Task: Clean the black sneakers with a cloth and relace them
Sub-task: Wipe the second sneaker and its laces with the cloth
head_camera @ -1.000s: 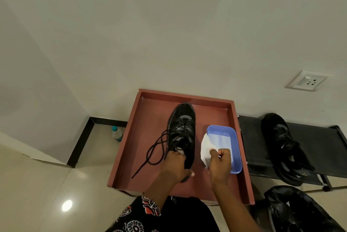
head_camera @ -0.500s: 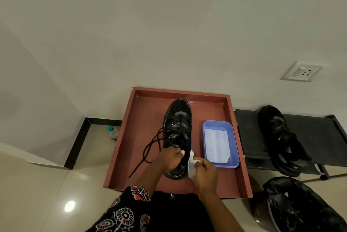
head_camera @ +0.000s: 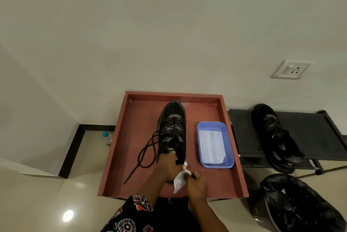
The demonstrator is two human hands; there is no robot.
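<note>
Two black sneakers (head_camera: 172,128) (head_camera: 272,136), one cloth (head_camera: 179,180)

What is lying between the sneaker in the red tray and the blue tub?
Nothing: the head view shows only bare red tray floor between the sneaker and the blue tub.

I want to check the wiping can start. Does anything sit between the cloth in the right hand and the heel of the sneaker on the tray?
Nothing visible does. The right hand holds the white cloth right at the heel of the sneaker, whose collar the left hand grips. The blue tub sits off to the right.
</note>
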